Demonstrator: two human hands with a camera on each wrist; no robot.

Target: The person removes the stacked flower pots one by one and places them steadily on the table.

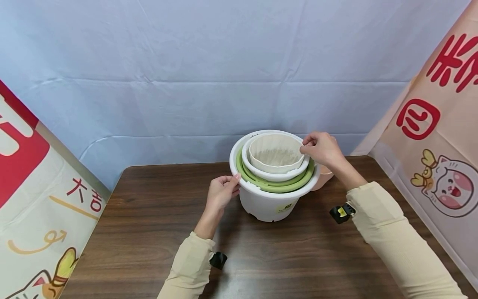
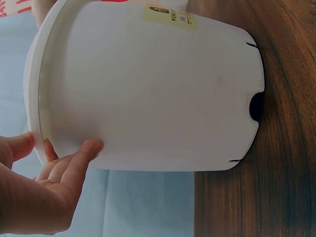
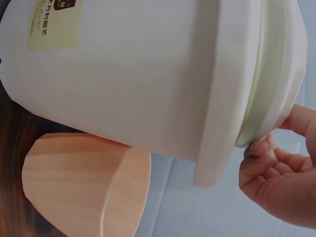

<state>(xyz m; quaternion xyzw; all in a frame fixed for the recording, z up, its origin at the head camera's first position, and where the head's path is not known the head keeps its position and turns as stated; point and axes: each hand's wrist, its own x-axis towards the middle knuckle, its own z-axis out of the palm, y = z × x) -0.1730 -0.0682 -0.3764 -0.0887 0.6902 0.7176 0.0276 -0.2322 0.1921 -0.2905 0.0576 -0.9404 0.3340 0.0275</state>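
A large white flower pot (image 1: 267,205) stands upright on the table. Nested inside it are a green pot (image 1: 278,187), a smaller white pot (image 1: 270,175) and, innermost, a cream pot (image 1: 277,155) with a wavy rim. My left hand (image 1: 221,191) pinches the large pot's rim on the left, thumb above and fingers against the outer wall in the left wrist view. On the far right of the stack, my right hand (image 3: 284,173) pinches the rim of the smaller white pot. Whether it also grips the cream rim is hard to tell.
Behind the stack on the right sits a peach-coloured pot (image 3: 74,173), mostly hidden in the head view. The wooden table (image 1: 157,216) meets a pale blue cloth (image 1: 186,83) at the back. Printed panels (image 1: 429,145) rise on both sides.
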